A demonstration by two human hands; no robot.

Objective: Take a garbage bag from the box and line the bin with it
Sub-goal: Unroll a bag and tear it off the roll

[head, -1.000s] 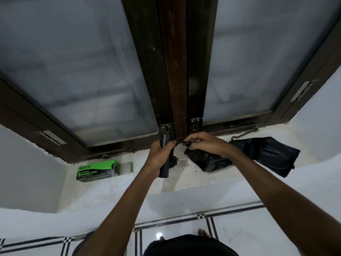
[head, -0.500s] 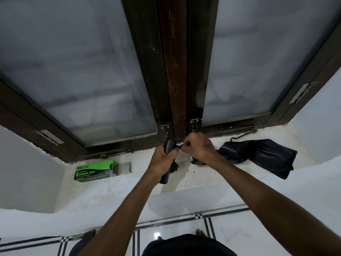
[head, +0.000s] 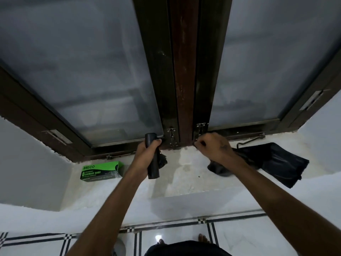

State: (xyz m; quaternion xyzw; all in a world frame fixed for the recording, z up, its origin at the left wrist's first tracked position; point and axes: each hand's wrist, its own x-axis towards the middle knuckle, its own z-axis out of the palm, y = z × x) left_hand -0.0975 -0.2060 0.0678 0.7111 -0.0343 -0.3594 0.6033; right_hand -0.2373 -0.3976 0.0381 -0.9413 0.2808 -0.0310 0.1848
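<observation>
Head view: left hand [head: 147, 154] grips the roll [head: 153, 157] upright over the sill [head: 184, 174]; right hand [head: 212, 146] pinches the torn-off bag [head: 276, 163], which trails onto the sill to the right. Risk: thin film may snag or rip on the window latch [head: 251, 140] beside it, or slide off the edge. Box [head: 101, 170] lies at left on the sill below a dark-framed window [head: 182, 71]; tiled floor [head: 239, 239] beneath, bin not visible.

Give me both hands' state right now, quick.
Left hand: closed round the bag roll.
Right hand: closed, gripping the torn-off black bag that trails onto the sill.
</observation>
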